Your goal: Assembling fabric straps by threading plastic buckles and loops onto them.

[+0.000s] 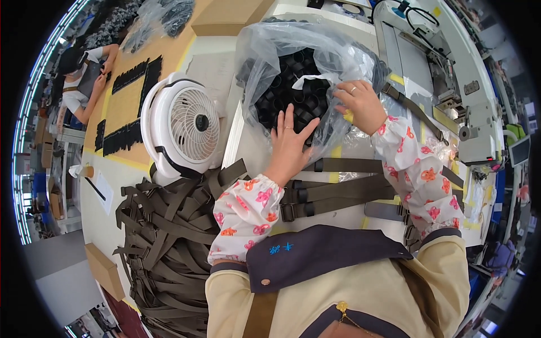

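Note:
A clear plastic bag (256,50) lies wide at the mouth ahead of me, full of black ring-shaped loops (270,101). Over the near side of the loops is my left hand (290,141), its fingers spread and reaching in among them. My right hand (362,105) is at the bag's right rim, fingers curled and closed on the plastic. A white scrap (311,79) lies on the loops beside that hand. Below the bag, several olive-brown straps (344,191) with dark buckles run crosswise in front of me.
A white fan (189,124) stands left of the bag. A big heap of olive-brown straps (169,236) fills the near left. At the right is a pale machine (479,112). Rows of black pieces (149,84) lie farther left, near another person (79,84). A cardboard box (231,17) sits behind.

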{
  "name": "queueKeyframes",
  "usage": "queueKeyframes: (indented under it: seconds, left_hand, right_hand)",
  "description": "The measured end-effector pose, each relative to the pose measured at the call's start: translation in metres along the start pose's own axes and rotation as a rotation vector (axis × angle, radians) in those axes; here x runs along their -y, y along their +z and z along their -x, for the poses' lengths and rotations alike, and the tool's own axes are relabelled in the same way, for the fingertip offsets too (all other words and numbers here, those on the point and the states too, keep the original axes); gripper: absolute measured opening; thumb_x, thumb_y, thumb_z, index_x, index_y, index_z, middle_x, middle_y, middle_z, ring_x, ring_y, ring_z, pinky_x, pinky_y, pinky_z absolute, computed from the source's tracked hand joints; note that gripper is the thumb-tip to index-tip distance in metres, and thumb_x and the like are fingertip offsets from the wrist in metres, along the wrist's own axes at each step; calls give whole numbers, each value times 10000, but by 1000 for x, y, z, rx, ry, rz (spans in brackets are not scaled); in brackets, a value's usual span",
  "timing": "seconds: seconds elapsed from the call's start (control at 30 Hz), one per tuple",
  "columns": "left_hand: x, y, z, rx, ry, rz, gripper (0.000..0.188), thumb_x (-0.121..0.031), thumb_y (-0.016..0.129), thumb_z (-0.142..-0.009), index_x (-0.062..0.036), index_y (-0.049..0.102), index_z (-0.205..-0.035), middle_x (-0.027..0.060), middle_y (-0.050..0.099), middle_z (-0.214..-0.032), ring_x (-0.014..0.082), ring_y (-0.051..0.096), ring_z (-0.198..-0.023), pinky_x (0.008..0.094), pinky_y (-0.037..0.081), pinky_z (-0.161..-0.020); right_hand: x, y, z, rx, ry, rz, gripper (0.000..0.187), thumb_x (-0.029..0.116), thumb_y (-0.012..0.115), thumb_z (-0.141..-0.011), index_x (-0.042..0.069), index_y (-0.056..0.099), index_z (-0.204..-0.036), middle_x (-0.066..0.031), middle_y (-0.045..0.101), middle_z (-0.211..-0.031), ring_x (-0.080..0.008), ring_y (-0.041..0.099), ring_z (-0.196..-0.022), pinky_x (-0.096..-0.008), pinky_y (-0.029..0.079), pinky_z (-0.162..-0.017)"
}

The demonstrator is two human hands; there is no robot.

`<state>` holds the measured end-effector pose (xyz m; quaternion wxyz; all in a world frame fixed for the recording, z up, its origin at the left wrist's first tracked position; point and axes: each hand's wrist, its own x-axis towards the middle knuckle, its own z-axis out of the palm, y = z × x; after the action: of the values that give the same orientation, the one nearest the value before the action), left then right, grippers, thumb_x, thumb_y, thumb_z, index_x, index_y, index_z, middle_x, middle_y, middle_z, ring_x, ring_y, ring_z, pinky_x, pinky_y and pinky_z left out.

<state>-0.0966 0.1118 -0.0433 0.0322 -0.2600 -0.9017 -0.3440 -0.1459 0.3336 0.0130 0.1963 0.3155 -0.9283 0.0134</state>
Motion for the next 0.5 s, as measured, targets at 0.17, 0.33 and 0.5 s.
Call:
queueKeyframes:
  seconds: [0.17,0.33,0.5]
  left_hand:
    - [-18,-44,46,1,-16,79,343,-147,637,-776,-123,592,-1116,193,451,-1254,387,472,-1090,406,415,-867]
    - [-40,-74,102,102,-64,238,337,-164,637,-783,-89,585,-1107,136,541,-1151,316,548,-978,373,445,-823]
    - [-40,-63,137,10,-119,274,339,-178,638,-788,-61,577,-1101,121,576,-1089,302,571,-923,370,457,-802]
  right_hand:
    - [59,4,-23,-27,72,-283,164,162,685,-699,59,596,-791,-57,572,-768,-258,563,-767,-371,438,-651]
    - [60,33,-16,75,251,-248,212,218,709,-690,63,568,-719,-84,561,-726,-291,572,-709,-390,439,-598]
    - [76,39,-25,30,423,-348,244,224,722,-681,77,543,-758,-87,569,-764,-319,568,-673,-420,418,-576]
